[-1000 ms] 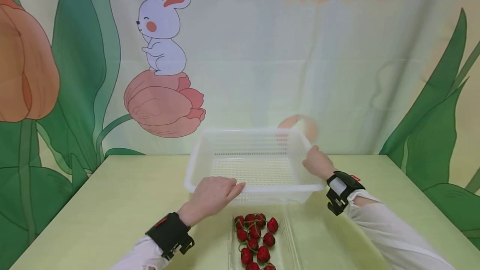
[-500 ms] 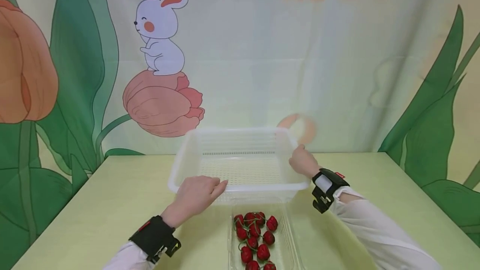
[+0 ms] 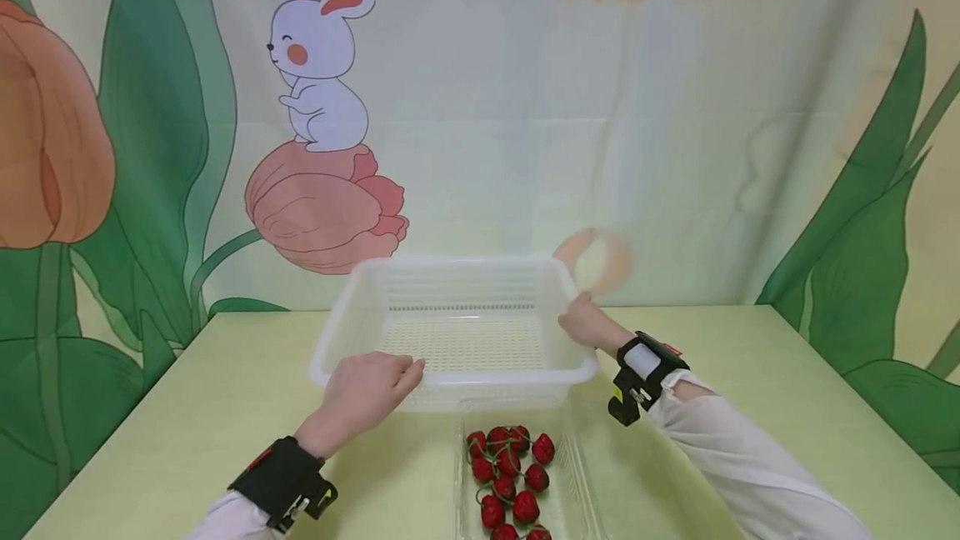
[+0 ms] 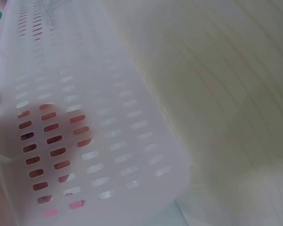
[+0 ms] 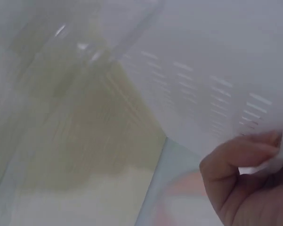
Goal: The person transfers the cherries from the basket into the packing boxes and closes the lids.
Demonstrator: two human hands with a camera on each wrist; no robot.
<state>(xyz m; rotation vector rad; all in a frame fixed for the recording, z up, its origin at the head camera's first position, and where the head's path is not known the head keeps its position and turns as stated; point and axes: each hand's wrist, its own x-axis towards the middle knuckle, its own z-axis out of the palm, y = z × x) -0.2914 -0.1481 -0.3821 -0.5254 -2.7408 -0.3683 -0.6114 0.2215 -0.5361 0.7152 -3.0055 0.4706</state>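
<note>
A white slotted plastic basket [image 3: 487, 377] sits at the back of the table with nothing inside it. My left hand [image 3: 365, 390] grips its front rim near the left corner, and through the slots of the wall [image 4: 108, 122] in the left wrist view, fingers show as dark reddish patches. At the right end, my right hand [image 3: 591, 323] holds the side rim, its thumb and fingers bent over the edge in the right wrist view. In front of the basket, a clear plastic tray [image 3: 585, 482] carries several red cherries [image 3: 525, 507] with green stems.
A pale yellow-green cloth covers the table [image 3: 247, 373]. Behind its far edge hangs a printed curtain [image 3: 480, 107] with a rabbit and tulips. The basket's front wall stands right at the tray's far end.
Both hands have moved left along with the basket, which slid across behind the tray. The cherry tray has stayed in place.
</note>
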